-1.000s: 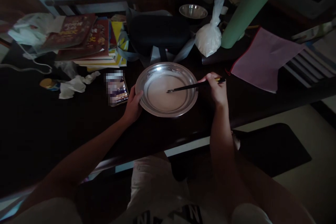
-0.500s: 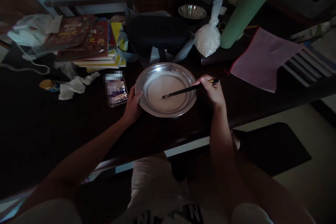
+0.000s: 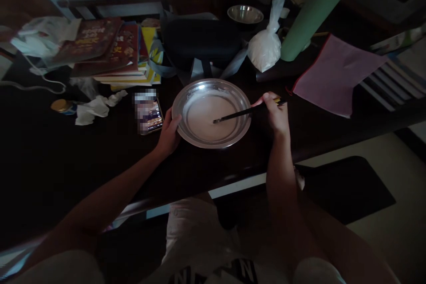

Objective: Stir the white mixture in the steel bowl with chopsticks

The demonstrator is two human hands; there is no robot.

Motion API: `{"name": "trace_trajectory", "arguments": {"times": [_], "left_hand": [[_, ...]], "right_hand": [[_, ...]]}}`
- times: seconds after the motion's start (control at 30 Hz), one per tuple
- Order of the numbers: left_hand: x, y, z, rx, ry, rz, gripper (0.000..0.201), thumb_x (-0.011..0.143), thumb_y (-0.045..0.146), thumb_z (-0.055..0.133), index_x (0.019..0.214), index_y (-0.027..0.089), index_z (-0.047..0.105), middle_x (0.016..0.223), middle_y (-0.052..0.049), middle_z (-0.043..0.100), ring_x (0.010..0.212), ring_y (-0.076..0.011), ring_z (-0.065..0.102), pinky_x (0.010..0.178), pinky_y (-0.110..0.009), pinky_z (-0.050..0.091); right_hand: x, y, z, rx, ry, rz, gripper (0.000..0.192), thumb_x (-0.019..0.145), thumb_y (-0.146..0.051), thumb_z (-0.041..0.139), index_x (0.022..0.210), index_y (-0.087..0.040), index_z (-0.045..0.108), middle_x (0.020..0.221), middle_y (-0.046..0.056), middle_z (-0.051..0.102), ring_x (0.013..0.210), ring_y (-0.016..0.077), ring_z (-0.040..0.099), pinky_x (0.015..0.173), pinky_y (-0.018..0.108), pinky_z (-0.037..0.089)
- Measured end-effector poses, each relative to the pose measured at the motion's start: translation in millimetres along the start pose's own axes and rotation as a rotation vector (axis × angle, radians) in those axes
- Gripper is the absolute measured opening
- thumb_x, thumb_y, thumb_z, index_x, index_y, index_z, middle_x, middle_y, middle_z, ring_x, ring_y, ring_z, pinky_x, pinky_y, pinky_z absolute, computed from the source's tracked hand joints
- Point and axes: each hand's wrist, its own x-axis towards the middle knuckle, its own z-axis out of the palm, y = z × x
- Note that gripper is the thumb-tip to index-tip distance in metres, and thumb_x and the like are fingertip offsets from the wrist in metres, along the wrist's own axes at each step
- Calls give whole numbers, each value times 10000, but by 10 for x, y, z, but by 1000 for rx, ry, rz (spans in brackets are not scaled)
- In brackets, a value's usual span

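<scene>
Steel basin (image 3: pixel 213 144) in left fingers (image 3: pixel 173 121); red book (image 3: pixel 128 45) reads "史", shirt (image 3: pixel 246 270) "N".

Bright, glossy metal here on the basin (image 3: pixel 213 86), and the pale mixture (image 3: pixel 201 117) inside looks smooth! A soft sheen on the dark counter (image 3: pixel 203 168), crumpled matt paper in the tissue (image 3: pixel 95 109), thin, see-through plastic on the bag (image 3: pixel 264 51), matt black on the case (image 3: pixel 203 40).

Dark table (image 3: pixel 206 168): metal basin (image 3: pixel 214 141) between left hand (image 3: pixel 169 135) and right hand (image 3: pixel 275 113); phone (image 3: pixel 154 114) just beside the left hand; crumpled tissue (image 3: pixel 95 110), small jar (image 3: pixel 63 107) farther left; book stack (image 3: pixel 124 53) beyond; pink red-edged sheet (image 3: pixel 336 75) right of the right hand
</scene>
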Motion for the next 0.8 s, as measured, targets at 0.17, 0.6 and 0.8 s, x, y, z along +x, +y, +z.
{"name": "trace_trajectory", "arguments": {"times": [0.17,0.6,0.8], "left_hand": [[-3,6,-7,1,8,0,555,764,506,890,1255,308,724,1120,-31,792,1029,-269,757,914,-391,636],[6,-14,-21,44,-15,16,561,779,545,847,1257,302,679,1125,-45,768,1126,-294,735,962,-419,623],[9,-5,-15,46,-4,18,521,767,538,856,1189,292,677,1113,-47,763,1147,-301,726,969,-426,622]], "right_hand": [[-5,5,0,8,-78,7,513,849,-762,726,675,-279,737,666,-17,742,731,187,740,810,371,612],[-6,-15,-6,-27,25,13,554,902,-770,648,654,-279,713,640,-11,706,729,188,718,783,371,586],[-7,-12,-3,-30,-62,12,538,857,-786,691,667,-283,716,656,-11,712,762,198,730,803,379,590]]}}
